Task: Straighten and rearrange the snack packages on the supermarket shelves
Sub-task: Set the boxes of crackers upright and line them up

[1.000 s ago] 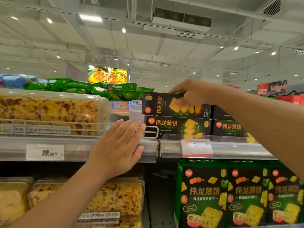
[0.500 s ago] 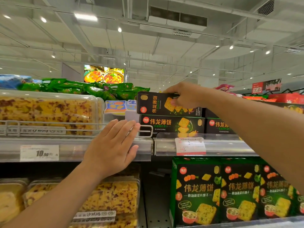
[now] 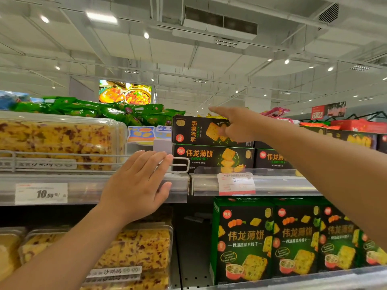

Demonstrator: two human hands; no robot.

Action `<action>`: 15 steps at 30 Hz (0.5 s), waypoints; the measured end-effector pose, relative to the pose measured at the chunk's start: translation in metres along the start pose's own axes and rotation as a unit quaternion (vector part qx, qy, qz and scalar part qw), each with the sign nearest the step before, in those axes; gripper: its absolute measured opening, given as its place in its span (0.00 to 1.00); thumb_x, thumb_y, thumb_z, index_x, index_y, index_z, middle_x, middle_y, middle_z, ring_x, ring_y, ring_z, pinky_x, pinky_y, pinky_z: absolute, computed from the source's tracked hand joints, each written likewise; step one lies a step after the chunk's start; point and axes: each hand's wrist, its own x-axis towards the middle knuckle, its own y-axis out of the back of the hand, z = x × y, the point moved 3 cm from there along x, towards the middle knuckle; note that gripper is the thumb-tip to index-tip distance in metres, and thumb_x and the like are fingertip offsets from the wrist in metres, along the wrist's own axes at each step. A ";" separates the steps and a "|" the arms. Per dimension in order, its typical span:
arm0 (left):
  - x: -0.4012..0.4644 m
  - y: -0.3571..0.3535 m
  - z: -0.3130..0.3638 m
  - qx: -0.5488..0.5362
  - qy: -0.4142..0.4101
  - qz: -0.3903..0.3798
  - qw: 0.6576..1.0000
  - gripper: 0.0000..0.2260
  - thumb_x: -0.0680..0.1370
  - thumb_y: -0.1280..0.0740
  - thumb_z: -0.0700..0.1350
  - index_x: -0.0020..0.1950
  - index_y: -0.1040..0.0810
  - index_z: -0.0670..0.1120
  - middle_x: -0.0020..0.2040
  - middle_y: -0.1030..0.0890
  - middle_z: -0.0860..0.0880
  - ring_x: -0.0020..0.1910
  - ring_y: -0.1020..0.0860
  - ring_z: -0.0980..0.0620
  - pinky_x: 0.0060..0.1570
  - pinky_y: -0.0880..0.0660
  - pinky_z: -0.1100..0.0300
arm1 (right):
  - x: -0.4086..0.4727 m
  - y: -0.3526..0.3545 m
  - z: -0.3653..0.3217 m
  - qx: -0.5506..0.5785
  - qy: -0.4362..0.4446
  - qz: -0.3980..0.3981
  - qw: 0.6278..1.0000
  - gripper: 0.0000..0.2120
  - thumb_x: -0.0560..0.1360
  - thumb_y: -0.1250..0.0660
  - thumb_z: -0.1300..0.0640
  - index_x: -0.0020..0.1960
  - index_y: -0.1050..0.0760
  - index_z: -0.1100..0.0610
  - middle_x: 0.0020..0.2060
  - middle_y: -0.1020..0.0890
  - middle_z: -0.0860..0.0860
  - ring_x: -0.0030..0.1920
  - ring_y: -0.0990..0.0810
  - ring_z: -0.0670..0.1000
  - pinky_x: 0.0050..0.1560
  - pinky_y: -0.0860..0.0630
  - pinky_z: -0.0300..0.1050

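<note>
A black cracker box (image 3: 194,130) lies on top of a second black cracker box (image 3: 209,158) on the upper shelf. My right hand (image 3: 238,126) is at the top box's front face, index finger stretched out over its top edge and the other fingers loose against the front, with no grip on it. My left hand (image 3: 138,185) lies flat and open on the upper shelf's front rail (image 3: 62,191), fingertips at the white wire fence (image 3: 178,164). More black boxes (image 3: 272,159) stand to the right, partly hidden by my right arm.
Clear tubs of yellow cake (image 3: 56,141) fill the upper shelf's left side, with more tubs (image 3: 136,250) below. Green cracker boxes (image 3: 247,239) stand upright on the lower shelf. Green bags (image 3: 94,110) lie behind. A price tag (image 3: 236,183) hangs on the rail.
My right hand has loosened from its grip on the top black box; the index finger now points out over it. The box stays on the stack. My left hand has not moved.
</note>
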 end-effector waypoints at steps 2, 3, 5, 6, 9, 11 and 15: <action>0.002 0.002 0.001 -0.021 0.017 0.006 1.000 0.25 0.77 0.41 0.53 0.67 0.26 0.37 0.60 0.23 0.40 0.59 0.25 0.40 0.61 0.29 0.45 | -0.016 0.002 0.009 0.003 0.014 0.044 0.999 0.31 0.79 0.38 0.62 0.78 0.44 0.47 0.75 0.35 0.51 0.72 0.34 0.57 0.64 0.34 0.45; 0.004 0.003 0.002 -0.034 0.031 0.006 0.999 0.25 0.77 0.41 0.53 0.66 0.25 0.38 0.58 0.23 0.41 0.58 0.25 0.40 0.59 0.29 0.46 | -0.026 0.003 0.015 0.002 0.019 0.061 0.998 0.30 0.79 0.38 0.63 0.78 0.43 0.49 0.75 0.36 0.50 0.73 0.36 0.56 0.66 0.36 0.46; 0.010 0.004 0.007 -0.064 0.082 0.010 0.995 0.23 0.75 0.41 0.53 0.62 0.23 0.39 0.53 0.22 0.43 0.53 0.24 0.41 0.54 0.29 0.48 | -0.047 0.004 0.030 -0.017 0.018 0.081 0.996 0.29 0.79 0.38 0.63 0.77 0.42 0.50 0.76 0.38 0.49 0.75 0.39 0.55 0.71 0.38 0.49; 0.015 0.005 0.011 -0.075 0.114 0.018 0.991 0.22 0.75 0.42 0.54 0.59 0.22 0.39 0.50 0.22 0.43 0.50 0.24 0.41 0.51 0.30 0.48 | -0.059 0.003 0.040 -0.032 0.012 0.086 0.996 0.29 0.79 0.38 0.62 0.77 0.41 0.50 0.77 0.39 0.49 0.76 0.42 0.54 0.72 0.42 0.48; 0.026 0.004 0.027 -0.088 0.200 0.023 0.976 0.20 0.75 0.42 0.54 0.54 0.22 0.40 0.45 0.23 0.42 0.46 0.25 0.39 0.50 0.34 0.47 | -0.099 -0.001 0.073 -0.063 -0.005 0.097 0.993 0.28 0.78 0.38 0.63 0.76 0.39 0.50 0.77 0.39 0.48 0.77 0.44 0.51 0.69 0.48 0.42; 0.031 0.000 0.043 -0.096 0.226 0.012 0.969 0.21 0.75 0.42 0.54 0.57 0.22 0.40 0.49 0.23 0.42 0.52 0.25 0.39 0.61 0.37 0.42 | -0.126 -0.007 0.098 -0.072 -0.017 0.095 0.993 0.27 0.78 0.38 0.63 0.75 0.37 0.50 0.76 0.37 0.48 0.76 0.42 0.51 0.71 0.45 0.44; 0.054 -0.001 0.102 -0.132 0.137 0.008 0.982 0.24 0.74 0.39 0.50 0.66 0.25 0.38 0.64 0.26 0.40 0.68 0.31 0.38 0.74 0.47 0.38 | -0.170 -0.025 0.160 -0.095 -0.037 0.081 0.991 0.26 0.79 0.37 0.61 0.75 0.37 0.51 0.75 0.36 0.49 0.76 0.41 0.51 0.73 0.44 0.45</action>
